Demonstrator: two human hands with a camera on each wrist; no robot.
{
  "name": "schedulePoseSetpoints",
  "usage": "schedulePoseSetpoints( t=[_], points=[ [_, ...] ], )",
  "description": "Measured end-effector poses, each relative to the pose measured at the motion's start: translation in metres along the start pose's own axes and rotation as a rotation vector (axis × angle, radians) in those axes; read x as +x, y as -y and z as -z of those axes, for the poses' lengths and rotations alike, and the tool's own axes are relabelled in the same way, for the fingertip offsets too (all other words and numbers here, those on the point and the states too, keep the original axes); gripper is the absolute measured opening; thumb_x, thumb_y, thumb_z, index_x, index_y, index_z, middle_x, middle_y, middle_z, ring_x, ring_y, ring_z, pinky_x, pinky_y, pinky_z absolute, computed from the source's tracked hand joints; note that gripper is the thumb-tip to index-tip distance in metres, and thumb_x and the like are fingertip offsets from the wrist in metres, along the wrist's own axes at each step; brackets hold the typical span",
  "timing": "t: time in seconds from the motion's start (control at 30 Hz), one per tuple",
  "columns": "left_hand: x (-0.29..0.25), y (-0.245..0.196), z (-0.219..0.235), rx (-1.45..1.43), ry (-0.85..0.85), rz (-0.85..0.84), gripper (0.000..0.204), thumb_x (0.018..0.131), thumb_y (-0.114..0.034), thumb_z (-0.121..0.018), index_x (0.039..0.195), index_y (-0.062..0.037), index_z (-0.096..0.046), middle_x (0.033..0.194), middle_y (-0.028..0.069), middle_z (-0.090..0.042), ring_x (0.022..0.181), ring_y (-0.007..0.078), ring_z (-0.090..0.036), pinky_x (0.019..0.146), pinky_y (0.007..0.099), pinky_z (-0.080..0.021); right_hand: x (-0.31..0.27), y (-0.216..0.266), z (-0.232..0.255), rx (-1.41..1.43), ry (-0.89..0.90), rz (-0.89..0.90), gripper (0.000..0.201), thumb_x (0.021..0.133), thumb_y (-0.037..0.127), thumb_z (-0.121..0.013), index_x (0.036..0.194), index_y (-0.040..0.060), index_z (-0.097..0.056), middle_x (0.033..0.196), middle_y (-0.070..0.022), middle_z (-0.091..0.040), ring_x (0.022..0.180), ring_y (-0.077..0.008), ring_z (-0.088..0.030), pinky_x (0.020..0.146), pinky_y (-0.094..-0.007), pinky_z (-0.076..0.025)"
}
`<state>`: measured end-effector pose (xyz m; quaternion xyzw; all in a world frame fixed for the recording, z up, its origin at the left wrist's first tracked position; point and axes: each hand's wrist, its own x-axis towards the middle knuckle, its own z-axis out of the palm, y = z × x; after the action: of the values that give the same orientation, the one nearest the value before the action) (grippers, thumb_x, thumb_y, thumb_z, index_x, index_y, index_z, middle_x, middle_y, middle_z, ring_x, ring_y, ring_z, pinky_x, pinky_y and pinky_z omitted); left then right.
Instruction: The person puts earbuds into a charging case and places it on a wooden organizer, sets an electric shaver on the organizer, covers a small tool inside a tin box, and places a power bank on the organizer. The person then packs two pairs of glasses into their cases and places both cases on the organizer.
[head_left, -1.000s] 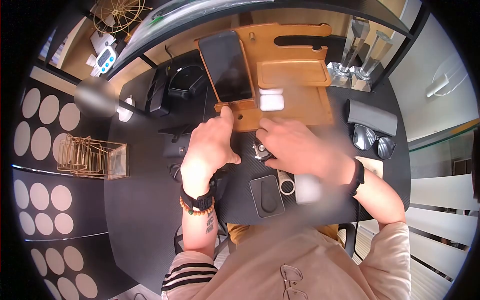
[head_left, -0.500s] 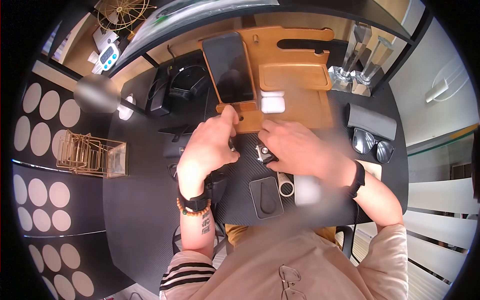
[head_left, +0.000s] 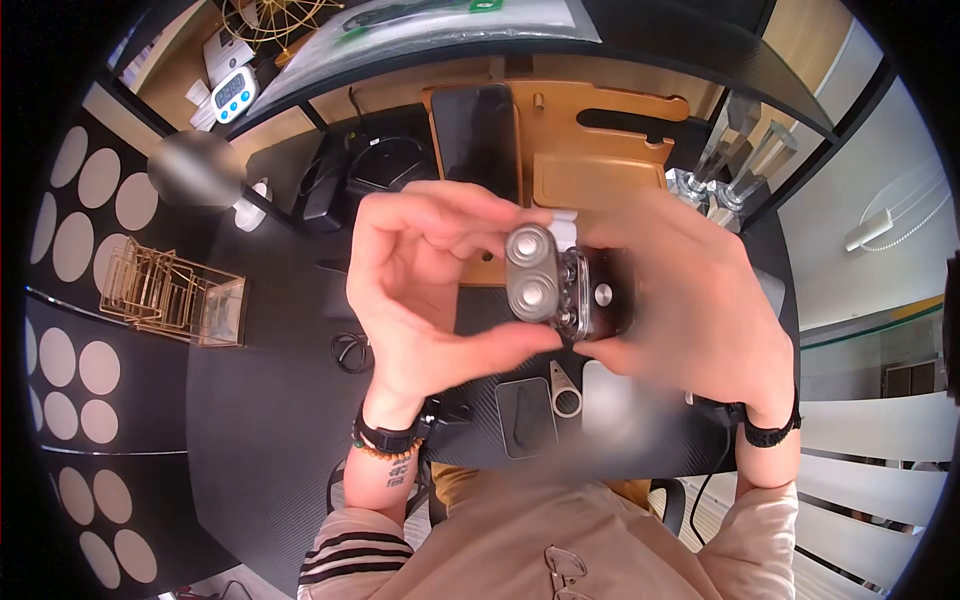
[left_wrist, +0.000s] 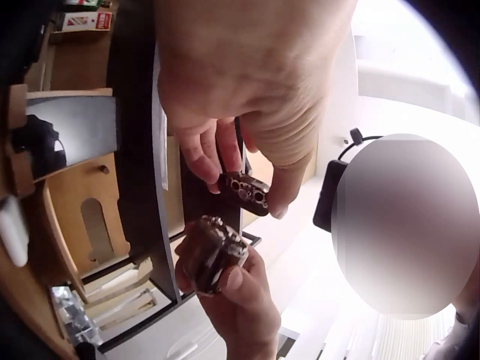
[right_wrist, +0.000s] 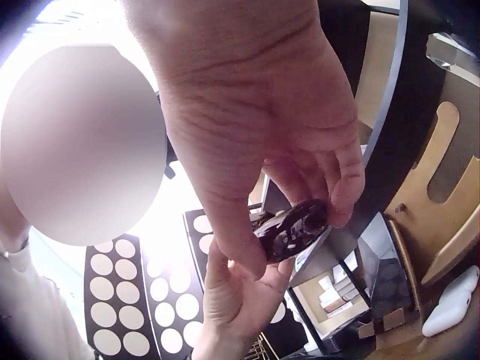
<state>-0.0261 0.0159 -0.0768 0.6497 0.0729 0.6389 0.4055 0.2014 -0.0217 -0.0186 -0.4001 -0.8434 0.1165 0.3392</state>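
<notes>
Both hands are raised over the black desk in front of the chest. My left hand (head_left: 405,300) pinches a two-disc shaver head (head_left: 532,272) between thumb and fingertips; in the left wrist view its underside shows small round holes. Close beside it, my right hand (head_left: 715,310) grips a dark, glossy shaver body (head_left: 605,293) with a round silver button. In the left wrist view the shaver head and the shaver body (left_wrist: 214,259) stand apart by a small gap. The right palm is partly blurred in the head view.
Behind the hands stand a wooden organiser (head_left: 610,125) and a phone (head_left: 475,150). Nearer lie a grey case (head_left: 526,418), a flat ring-ended piece (head_left: 566,400) and a white case (head_left: 612,395). Crystal blocks (head_left: 765,165) stand at back right, a gold wire ornament (head_left: 155,295) at left.
Both hands have risen from the desk toward the head camera and come together. The shaver parts, earlier mostly covered by the hands low over the desk, now show clearly between them.
</notes>
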Motion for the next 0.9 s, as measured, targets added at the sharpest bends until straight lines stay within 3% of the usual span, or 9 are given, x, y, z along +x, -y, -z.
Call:
schedulePoseSetpoints(
  t=[0.1,0.17,0.43,0.8,0.9],
  points=[
    [-0.004,-0.001,-0.005,0.051,0.04,-0.106,0.081,0.058,0.0,-0.1,0.119,-0.0039,-0.047,0.125,0.0219,-0.059,0.112,0.037,-0.07,0.095,0.0427,-0.06,0.0,0.006,-0.002,0.029,-0.021,0.018,0.061,0.051,0.003,-0.088,0.109,0.0067,-0.069,0.096,-0.0095,-0.067,0.086,-0.0312,-0.066,0.073,-0.0379,-0.055],
    [-0.008,-0.004,-0.008,0.035,0.117,-0.099,0.092,0.055,-0.01,-0.104,0.123,-0.0074,-0.043,0.129,0.0187,-0.054,0.122,0.0403,-0.064,0.107,0.0538,-0.052,-0.001,0.008,-0.001,0.038,-0.025,0.025,0.062,0.05,0.004,-0.087,0.108,0.0064,-0.069,0.096,-0.0099,-0.066,0.085,-0.0308,-0.066,0.073,-0.0372,-0.055],
    [-0.008,-0.003,-0.006,-0.034,0.192,-0.168,0.099,0.049,-0.006,-0.104,0.125,-0.0086,-0.041,0.131,0.0163,-0.05,0.124,0.0405,-0.062,0.105,0.0519,-0.055,-0.003,0.015,0.006,0.126,-0.061,0.117,0.06,0.053,0.018,-0.088,0.106,-0.0013,-0.069,0.097,-0.011,-0.07,0.082,-0.0259,-0.066,0.073,-0.0333,-0.052],
    [-0.01,-0.004,-0.01,-0.111,0.192,-0.145,0.107,0.046,-0.007,-0.105,0.133,-0.0081,-0.044,0.133,0.0161,-0.051,0.127,0.0402,-0.061,0.11,0.0512,-0.051,-0.001,0.011,0.002,0.118,-0.13,0.227,0.061,0.05,0.019,-0.091,0.104,-0.0018,-0.072,0.096,-0.0109,-0.073,0.08,-0.0239,-0.067,0.071,-0.0322,-0.052],
    [-0.011,-0.008,-0.009,-0.069,0.211,-0.132,0.11,0.046,-0.015,-0.107,0.136,-0.0081,-0.044,0.136,0.017,-0.051,0.128,0.041,-0.06,0.108,0.0502,-0.051,-0.001,0.013,0.003,0.127,-0.131,0.228,0.061,0.048,0.019,-0.091,0.103,-0.0024,-0.072,0.095,-0.0116,-0.072,0.079,-0.0245,-0.066,0.07,-0.0322,-0.051]
  ],
)
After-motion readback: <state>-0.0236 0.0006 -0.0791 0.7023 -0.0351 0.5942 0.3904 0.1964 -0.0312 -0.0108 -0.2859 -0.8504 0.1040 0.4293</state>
